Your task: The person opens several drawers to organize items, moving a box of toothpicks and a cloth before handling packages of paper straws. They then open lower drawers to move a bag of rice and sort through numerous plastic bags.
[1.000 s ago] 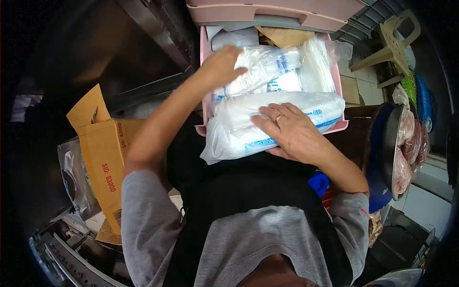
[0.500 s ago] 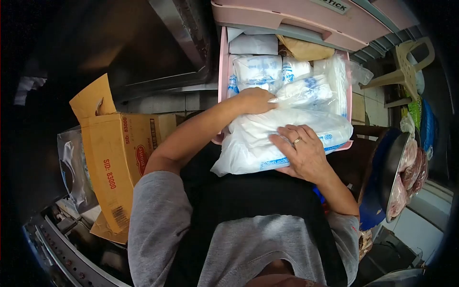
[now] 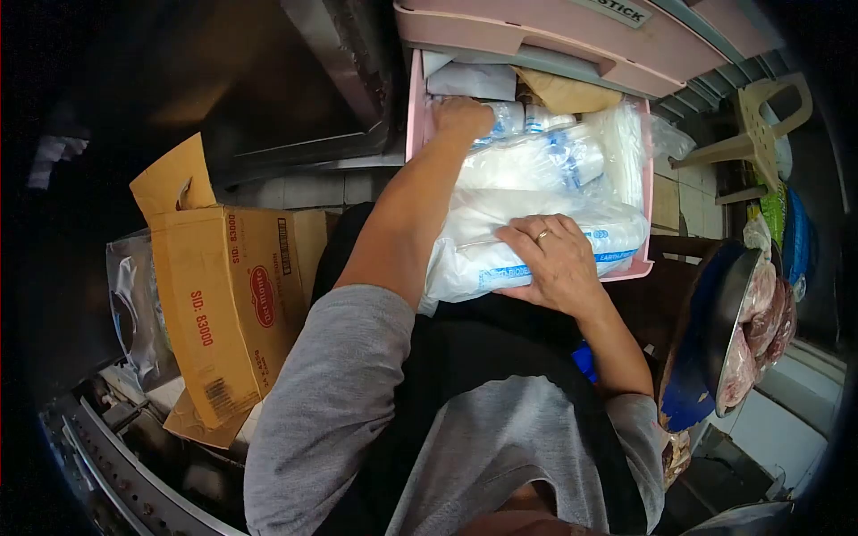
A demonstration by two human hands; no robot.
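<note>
A large pack of white plastic bags [image 3: 465, 223] with blue print lies along the front of the open pink drawer [image 3: 416, 134]. My right hand [image 3: 559, 263], with a ring, grips its front edge, fingers spread over the top and thumb underneath. Deeper in, at the drawer's left side, my left hand [image 3: 460, 118] reaches down among the smaller packs; its fingertips are hidden. Beside it sits a white and blue plastic pack [image 3: 505, 121]. A clear-wrapped white pack [image 3: 527, 161] lies between my hands. Upright along the right wall stands another clear-wrapped pack [image 3: 626, 156].
Above is a closed pink drawer [image 3: 536, 31]. A cardboard box [image 3: 219, 304] stands at left, near a dark metal appliance [image 3: 268, 89]. At right, a metal bowl [image 3: 728, 330] holds bagged meat [image 3: 760, 330], with a beige plastic chair [image 3: 760, 125] behind it.
My left hand has let go of the smaller plastic pack and moved further back and left in the drawer. The large pack has shifted slightly further into the drawer under my right hand.
</note>
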